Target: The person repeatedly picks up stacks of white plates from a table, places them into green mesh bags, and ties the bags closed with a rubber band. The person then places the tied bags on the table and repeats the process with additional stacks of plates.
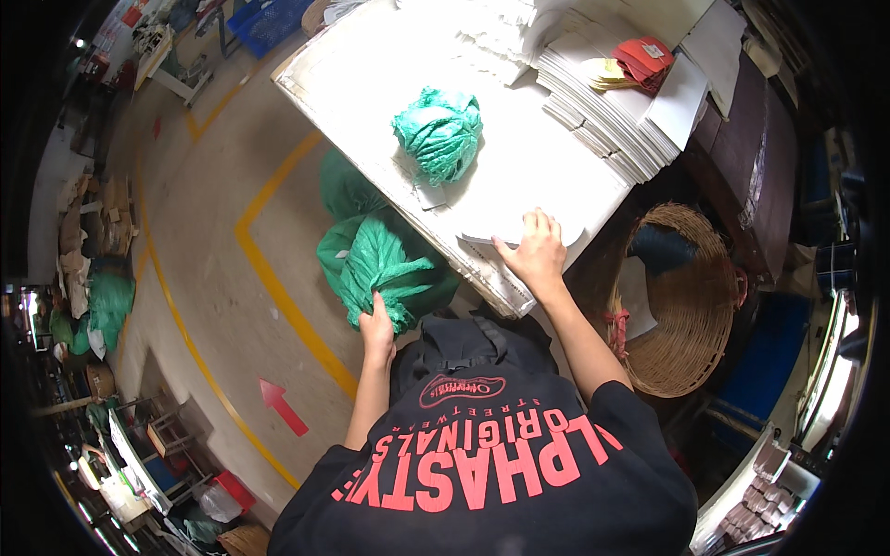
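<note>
My left hand (375, 329) is closed around the gathered top of a green mesh sack (380, 269), which hangs beside the table's left edge. My right hand (540, 248) lies with fingers spread on a thin, rounded white piece or small stack (482, 232) at the near corner of the white table (343, 74). Whether that is paper or fabric I cannot tell. A crumpled green mesh bundle (438, 134) rests on the tabletop, apart from both hands. Behind the held sack, a second green sack (348, 185) is partly hidden under the table edge.
Stacked white sheets (603, 120) carry red pieces (642, 63) and yellow ones at the back right. A wicker basket (681, 343) stands right of the table. Yellow floor lines (278, 287) run along the left; a blue crate (269, 26) sits at the far left.
</note>
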### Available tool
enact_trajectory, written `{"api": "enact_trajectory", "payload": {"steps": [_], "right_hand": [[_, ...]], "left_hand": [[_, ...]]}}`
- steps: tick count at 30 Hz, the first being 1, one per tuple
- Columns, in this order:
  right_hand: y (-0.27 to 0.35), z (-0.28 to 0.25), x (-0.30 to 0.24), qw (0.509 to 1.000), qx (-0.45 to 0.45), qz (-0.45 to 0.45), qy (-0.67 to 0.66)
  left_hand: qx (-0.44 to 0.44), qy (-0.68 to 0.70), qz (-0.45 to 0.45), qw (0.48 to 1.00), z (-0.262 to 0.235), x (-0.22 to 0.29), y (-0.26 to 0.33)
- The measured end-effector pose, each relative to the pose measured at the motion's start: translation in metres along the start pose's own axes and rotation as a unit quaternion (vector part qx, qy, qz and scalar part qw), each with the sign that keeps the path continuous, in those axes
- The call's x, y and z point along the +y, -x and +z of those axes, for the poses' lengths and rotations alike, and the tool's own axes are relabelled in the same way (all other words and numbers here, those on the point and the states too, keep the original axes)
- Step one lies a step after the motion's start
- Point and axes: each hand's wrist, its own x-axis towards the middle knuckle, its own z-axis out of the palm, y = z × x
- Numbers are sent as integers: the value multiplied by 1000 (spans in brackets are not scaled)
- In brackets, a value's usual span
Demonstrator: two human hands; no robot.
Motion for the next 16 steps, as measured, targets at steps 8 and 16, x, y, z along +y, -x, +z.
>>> {"api": "enact_trajectory", "payload": {"steps": [8, 16], "right_hand": [[2, 12, -15, 999, 5, 20, 40], [-7, -35, -19, 922, 50, 97, -372]], "left_hand": [[-5, 19, -42, 999, -22, -13, 12], [-9, 26, 1, 1000, -39, -20, 29]]}}
